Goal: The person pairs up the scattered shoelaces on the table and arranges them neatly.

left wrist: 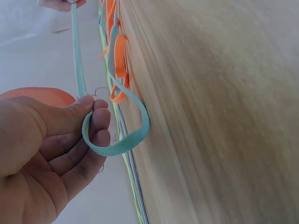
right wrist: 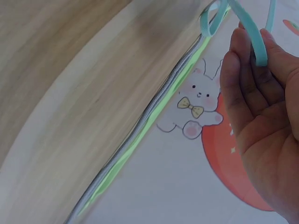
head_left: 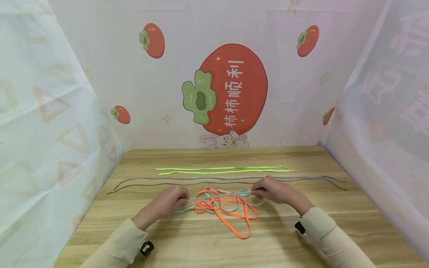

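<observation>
A flat light-blue shoelace (head_left: 218,196) is stretched nearly level between both hands, just above a loose tangle. My left hand (head_left: 173,201) pinches it between thumb and fingers; in the left wrist view a slack loop of the lace (left wrist: 122,148) hangs past the fingertips. My right hand (head_left: 273,189) pinches the other end of the taut stretch, and in the right wrist view the lace (right wrist: 252,32) folds over the fingers. Below lies an orange shoelace (head_left: 246,232) in loops, mixed with more light-blue lace on the wooden table.
Behind the tangle, a grey shoelace (head_left: 140,184) runs in long lines across the table (head_left: 207,253). Farther back lie bright yellow-green laces (head_left: 221,172). White printed sheets (head_left: 288,96) enclose the back and both sides. Each sleeve has a dark wrist device (head_left: 146,248) near it.
</observation>
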Demonstrator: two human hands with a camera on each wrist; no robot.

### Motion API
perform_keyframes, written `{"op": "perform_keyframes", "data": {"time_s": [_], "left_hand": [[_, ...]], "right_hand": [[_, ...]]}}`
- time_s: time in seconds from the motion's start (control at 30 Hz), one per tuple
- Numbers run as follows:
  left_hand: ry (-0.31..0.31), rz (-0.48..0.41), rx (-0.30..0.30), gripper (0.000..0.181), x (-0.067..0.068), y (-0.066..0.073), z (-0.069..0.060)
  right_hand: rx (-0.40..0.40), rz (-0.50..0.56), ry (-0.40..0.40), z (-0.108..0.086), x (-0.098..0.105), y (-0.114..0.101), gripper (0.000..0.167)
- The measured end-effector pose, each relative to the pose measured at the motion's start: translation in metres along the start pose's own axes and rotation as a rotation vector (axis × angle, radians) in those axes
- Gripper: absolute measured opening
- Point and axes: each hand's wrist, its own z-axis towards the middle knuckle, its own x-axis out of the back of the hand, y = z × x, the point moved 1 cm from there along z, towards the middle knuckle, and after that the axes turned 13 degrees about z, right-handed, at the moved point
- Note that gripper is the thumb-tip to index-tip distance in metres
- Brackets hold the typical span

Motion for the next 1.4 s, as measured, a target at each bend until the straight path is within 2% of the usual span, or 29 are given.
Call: {"op": "perform_keyframes", "data": {"time_s": [0.4, 0.73, 1.03, 1.4], "left_hand": [[-0.011, -0.036, 0.029, 0.01, 0.003, -0.014, -0.003], [-0.015, -0.027, 0.059, 0.011, 0.003, -0.026, -0.007], [-0.01, -0.019, 0.028, 0.01, 0.005, -0.028, -0.009], [-0.048, -0.07, -0.015, 0.011, 0.009, -0.029, -0.012]], "right_hand": [[-0.059, -0.034, 0.067, -0.027, 0.014, 0.019, 0.017], [-0.098, -0.004, 0.097, -0.05, 0.024, 0.034, 0.016], [-0.12, 0.036, 0.152, -0.073, 0.04, 0.039, 0.016], [-0.184, 0.031, 0.202, -0.086, 0.054, 0.045, 0.018]]}}
